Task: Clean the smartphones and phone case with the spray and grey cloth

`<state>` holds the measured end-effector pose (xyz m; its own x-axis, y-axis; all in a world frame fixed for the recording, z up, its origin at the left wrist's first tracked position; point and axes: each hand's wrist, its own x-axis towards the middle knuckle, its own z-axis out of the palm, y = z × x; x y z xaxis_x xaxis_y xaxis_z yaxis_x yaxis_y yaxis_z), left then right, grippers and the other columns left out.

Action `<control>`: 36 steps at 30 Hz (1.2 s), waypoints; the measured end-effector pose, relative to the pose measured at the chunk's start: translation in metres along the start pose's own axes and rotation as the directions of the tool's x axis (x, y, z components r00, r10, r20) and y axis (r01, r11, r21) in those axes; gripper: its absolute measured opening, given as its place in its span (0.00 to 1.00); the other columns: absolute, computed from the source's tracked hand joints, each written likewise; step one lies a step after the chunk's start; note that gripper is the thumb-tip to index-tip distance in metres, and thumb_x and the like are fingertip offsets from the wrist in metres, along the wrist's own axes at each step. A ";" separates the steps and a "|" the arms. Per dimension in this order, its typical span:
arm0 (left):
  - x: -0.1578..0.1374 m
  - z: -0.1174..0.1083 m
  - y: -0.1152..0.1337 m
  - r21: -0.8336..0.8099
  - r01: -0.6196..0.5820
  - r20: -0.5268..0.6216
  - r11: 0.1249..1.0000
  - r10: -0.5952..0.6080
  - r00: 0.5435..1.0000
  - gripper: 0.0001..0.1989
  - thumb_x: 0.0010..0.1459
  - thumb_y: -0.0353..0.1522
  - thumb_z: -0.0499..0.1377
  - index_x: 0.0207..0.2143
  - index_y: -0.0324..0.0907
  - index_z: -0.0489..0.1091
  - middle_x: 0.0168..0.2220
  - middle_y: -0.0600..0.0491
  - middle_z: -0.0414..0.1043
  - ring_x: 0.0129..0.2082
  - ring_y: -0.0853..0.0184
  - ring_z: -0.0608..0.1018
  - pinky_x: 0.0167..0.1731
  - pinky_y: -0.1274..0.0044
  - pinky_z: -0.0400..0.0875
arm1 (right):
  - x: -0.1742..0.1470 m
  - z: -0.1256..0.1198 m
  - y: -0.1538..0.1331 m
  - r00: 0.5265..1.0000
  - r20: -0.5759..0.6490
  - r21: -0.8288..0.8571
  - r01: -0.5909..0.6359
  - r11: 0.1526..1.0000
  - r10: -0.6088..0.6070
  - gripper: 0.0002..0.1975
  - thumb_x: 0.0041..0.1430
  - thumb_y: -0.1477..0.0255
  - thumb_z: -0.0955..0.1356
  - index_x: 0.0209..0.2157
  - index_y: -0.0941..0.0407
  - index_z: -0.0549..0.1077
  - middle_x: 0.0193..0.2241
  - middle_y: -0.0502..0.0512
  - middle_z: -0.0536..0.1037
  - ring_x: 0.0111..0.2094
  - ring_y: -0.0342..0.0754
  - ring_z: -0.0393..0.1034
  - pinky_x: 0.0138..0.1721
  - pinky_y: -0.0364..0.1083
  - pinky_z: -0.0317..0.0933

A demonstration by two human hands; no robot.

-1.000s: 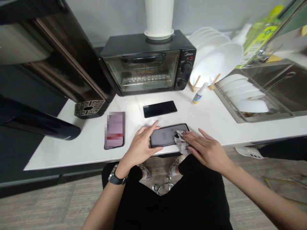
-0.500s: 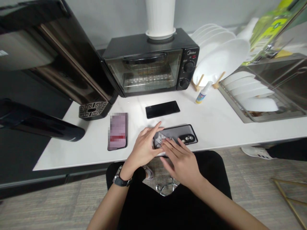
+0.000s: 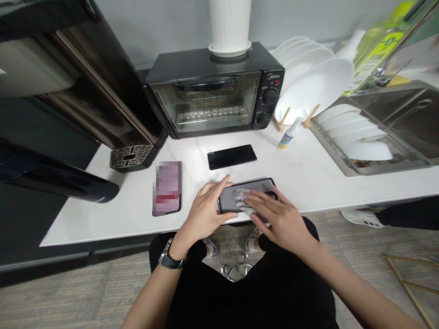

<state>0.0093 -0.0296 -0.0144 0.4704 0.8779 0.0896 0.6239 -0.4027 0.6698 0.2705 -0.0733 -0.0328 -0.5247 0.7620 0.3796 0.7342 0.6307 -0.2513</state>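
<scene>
A grey-backed phone in a dark-edged case (image 3: 229, 198) lies near the counter's front edge. My left hand (image 3: 204, 206) grips its left end, thumb along the near side and fingers at the far side. Under the fingers of my right hand (image 3: 279, 218) is a crumpled light-grey cloth (image 3: 242, 196), pressed on the phone's back. That hand partly covers the camera lenses at the right end. Beyond lies a black phone (image 3: 232, 156), its dark, glossy face up. Left of my left hand is a pinkish-purple phone-shaped thing (image 3: 168, 183), blurred out by blocks.
Behind stands a toaster oven (image 3: 209, 105) with a white pot (image 3: 230, 27) on top. A small spray bottle (image 3: 287, 137) is near white plates (image 3: 315, 87) in a rack. A sink (image 3: 408, 160) is at right; a dark machine (image 3: 133, 157) and black cylinder (image 3: 92, 188) at left.
My right hand has slid the cloth rightward along the phone's back, from its left end to the middle, now covering part of the lenses. My left hand stays at the left end.
</scene>
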 end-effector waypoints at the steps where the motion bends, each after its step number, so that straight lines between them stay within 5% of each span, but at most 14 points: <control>1: 0.001 0.001 0.000 0.002 -0.002 -0.002 1.000 0.002 1.000 0.54 0.58 0.35 0.73 0.77 0.56 0.44 0.69 0.53 0.69 0.63 0.53 0.69 0.64 0.61 0.64 | -0.005 -0.005 0.010 0.999 -0.015 -0.058 -0.040 0.998 0.039 0.23 0.75 0.68 0.65 0.68 0.54 0.67 0.66 0.59 0.73 0.67 0.56 0.68 0.74 0.67 0.49; 5: 0.004 0.003 0.003 0.012 -0.018 0.000 1.000 0.018 1.000 0.55 0.57 0.37 0.74 0.77 0.55 0.44 0.68 0.53 0.70 0.63 0.52 0.69 0.65 0.60 0.63 | -0.003 -0.001 0.005 0.989 -0.060 -0.145 -0.141 0.979 0.134 0.32 0.73 0.58 0.66 0.70 0.61 0.63 0.67 0.69 0.70 0.69 0.65 0.65 0.73 0.70 0.48; 9: 0.004 0.002 0.003 -0.017 -0.009 -0.012 1.000 0.009 1.000 0.51 0.59 0.28 0.69 0.77 0.53 0.45 0.66 0.52 0.72 0.61 0.55 0.70 0.64 0.62 0.65 | 0.031 0.034 -0.051 0.997 -0.059 0.021 -0.056 0.998 0.057 0.36 0.71 0.51 0.65 0.64 0.68 0.70 0.64 0.74 0.73 0.67 0.65 0.67 0.71 0.64 0.57; 12: 0.000 -0.001 0.000 -0.044 -0.004 -0.020 0.999 0.003 1.000 0.49 0.59 0.25 0.66 0.77 0.52 0.47 0.66 0.51 0.71 0.62 0.57 0.70 0.63 0.64 0.67 | 0.045 0.044 -0.066 0.999 -0.035 0.106 -0.026 0.994 0.030 0.35 0.72 0.51 0.65 0.63 0.68 0.71 0.65 0.71 0.73 0.67 0.62 0.68 0.70 0.63 0.58; 17: -0.002 -0.001 -0.003 0.014 -0.005 -0.031 1.000 0.006 1.000 0.53 0.59 0.36 0.72 0.77 0.54 0.45 0.68 0.51 0.69 0.63 0.53 0.69 0.64 0.61 0.66 | 0.018 0.012 -0.014 0.994 -0.026 -0.051 -0.111 0.993 0.110 0.27 0.75 0.58 0.64 0.68 0.56 0.67 0.66 0.61 0.72 0.68 0.59 0.66 0.73 0.70 0.46; 22: 0.002 0.005 -0.002 0.122 -0.020 -0.048 0.992 0.026 0.998 0.50 0.60 0.39 0.71 0.76 0.52 0.46 0.69 0.48 0.66 0.66 0.51 0.67 0.67 0.58 0.63 | -0.004 -0.004 0.009 0.981 -0.071 -0.193 -0.189 0.963 0.178 0.29 0.76 0.59 0.64 0.70 0.58 0.64 0.67 0.63 0.71 0.67 0.60 0.68 0.74 0.70 0.40; 26: 0.004 0.005 -0.004 0.208 0.019 -0.090 0.978 0.000 0.996 0.39 0.58 0.42 0.72 0.67 0.44 0.61 0.73 0.41 0.55 0.71 0.47 0.61 0.72 0.54 0.56 | -0.004 0.006 0.008 0.989 -0.107 -0.096 -0.114 0.989 0.103 0.21 0.77 0.66 0.64 0.65 0.56 0.70 0.64 0.59 0.76 0.66 0.56 0.70 0.73 0.66 0.49; 31: 0.007 0.003 -0.002 0.136 0.043 -0.012 0.990 -0.042 0.999 0.41 0.47 0.44 0.78 0.57 0.45 0.61 0.74 0.37 0.53 0.75 0.45 0.55 0.74 0.47 0.41 | -0.004 0.012 0.021 0.981 -0.171 0.064 -0.077 0.995 0.087 0.15 0.77 0.70 0.64 0.58 0.53 0.76 0.58 0.55 0.81 0.63 0.52 0.74 0.69 0.61 0.61; 36: 0.003 0.007 0.002 0.074 0.106 -0.038 0.992 -0.104 0.994 0.33 0.60 0.39 0.70 0.62 0.47 0.58 0.75 0.39 0.55 0.78 0.50 0.51 0.75 0.46 0.39 | -0.004 0.014 0.023 0.966 -0.245 0.042 -0.069 0.997 0.078 0.14 0.76 0.71 0.65 0.57 0.55 0.77 0.57 0.55 0.81 0.62 0.53 0.75 0.65 0.59 0.67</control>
<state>0.0164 -0.0300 -0.0177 0.3790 0.9242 0.0477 0.7146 -0.3251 0.6194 0.2834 -0.0593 -0.0529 -0.3444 0.7493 0.5656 0.7500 0.5820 -0.3143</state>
